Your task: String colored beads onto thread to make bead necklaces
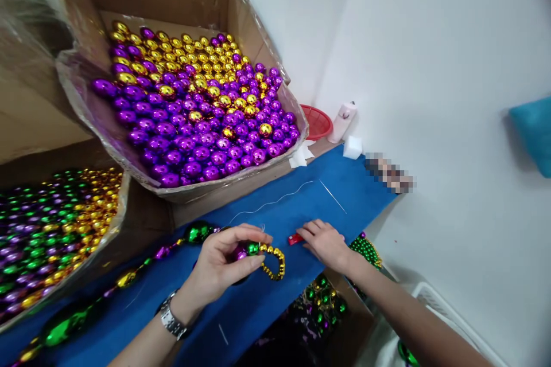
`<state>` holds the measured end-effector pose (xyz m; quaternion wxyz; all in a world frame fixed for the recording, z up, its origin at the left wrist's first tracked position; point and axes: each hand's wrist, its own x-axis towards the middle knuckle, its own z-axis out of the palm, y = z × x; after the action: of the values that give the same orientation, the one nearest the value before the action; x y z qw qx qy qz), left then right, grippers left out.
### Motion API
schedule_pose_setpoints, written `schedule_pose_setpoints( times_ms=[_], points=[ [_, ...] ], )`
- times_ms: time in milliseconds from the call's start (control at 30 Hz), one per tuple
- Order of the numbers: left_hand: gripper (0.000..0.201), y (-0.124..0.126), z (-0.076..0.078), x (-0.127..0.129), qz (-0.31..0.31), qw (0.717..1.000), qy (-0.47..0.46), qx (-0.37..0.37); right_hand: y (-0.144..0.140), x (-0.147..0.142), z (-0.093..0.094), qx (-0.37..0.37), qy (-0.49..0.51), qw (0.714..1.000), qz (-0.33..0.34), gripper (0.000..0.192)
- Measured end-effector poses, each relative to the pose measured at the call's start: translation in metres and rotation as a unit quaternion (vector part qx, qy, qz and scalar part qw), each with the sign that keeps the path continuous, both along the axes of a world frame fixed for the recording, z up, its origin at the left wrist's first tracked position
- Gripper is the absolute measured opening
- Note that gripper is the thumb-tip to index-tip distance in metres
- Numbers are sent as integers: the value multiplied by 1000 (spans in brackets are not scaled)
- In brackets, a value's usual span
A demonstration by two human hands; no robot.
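Observation:
My left hand (230,255) pinches a string of beads between thumb and fingers. From the pinch hangs a small loop of gold beads (275,264), with a green bead (252,248) and a purple one beside it. The string runs on leftward along the cloth with large green, gold and purple beads (69,324). My right hand (325,242) is on the blue cloth, its fingers closed over the end of a small red tool (295,239) whose kind is partly hidden. Beyond it lies a needle (333,196) with a pale thread (275,205).
A large cardboard box (241,180) of purple and gold beads stands behind the blue cloth (301,183). Another box of small beads (55,229) is at left. At the back are a red basket (316,122), a pale bottle (343,122) and a white block (353,147). A white crate (451,315) stands lower right.

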<state>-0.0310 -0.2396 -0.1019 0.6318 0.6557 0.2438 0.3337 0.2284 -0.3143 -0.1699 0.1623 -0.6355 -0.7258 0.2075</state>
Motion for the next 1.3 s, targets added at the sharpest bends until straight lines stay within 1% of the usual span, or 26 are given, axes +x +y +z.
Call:
schedule_pose_setpoints(
  times_ms=[100,200,267,400,467,533,633,667,733,767,833,867,900,967,1067,1167,1300],
  points=[
    [27,1,0,-4,-6,1000,-23,-8,-7,6,-5,5,-91,996,16,30],
    [32,2,-1,-9,-19,997,-67,-30,-21,24,-3,3,-152,988,17,27],
    [35,3,-2,-9,-25,994,-97,-51,-34,38,-5,0,-180,984,14,25],
    [39,2,-1,-4,-50,990,-119,-61,-51,51,-20,-2,-195,981,15,31],
    [41,2,2,-2,-74,990,-112,-52,-54,52,-26,-2,-181,983,18,35],
    [44,2,5,-3,-95,990,-95,-38,-53,48,-26,-4,-152,988,19,36],
    [47,2,9,-6,-111,991,-71,-14,-51,37,-13,-11,-91,995,30,32],
    [48,2,9,-7,-114,991,-67,-11,-50,30,-5,-18,-63,997,34,32],
    [49,1,9,-8,-118,991,-62,-13,-47,13,13,-54,25,998,24,33],
    [49,1,9,-8,-119,991,-62,-16,-45,4,23,-95,111,989,0,34],
    [51,1,8,-7,-123,990,-65,-23,-38,-14,43,-159,250,954,-47,35],
    [51,1,7,-7,-124,990,-66,-26,-34,-23,52,-172,290,940,-53,35],
    [52,1,7,-7,-125,989,-67,-28,-29,-29,60,-170,310,934,-43,33],
    [51,1,7,-7,-127,989,-66,-31,-20,-39,75,-146,317,937,4,31],
    [52,2,7,-7,-123,990,-67,-31,-8,-46,88,-114,294,947,66,28],
    [54,3,5,-6,-117,991,-64,-26,-2,-50,94,-105,275,951,94,24],
    [55,3,4,-5,-120,990,-60,-33,1,-54,96,-85,266,954,108,19]
  ],
)
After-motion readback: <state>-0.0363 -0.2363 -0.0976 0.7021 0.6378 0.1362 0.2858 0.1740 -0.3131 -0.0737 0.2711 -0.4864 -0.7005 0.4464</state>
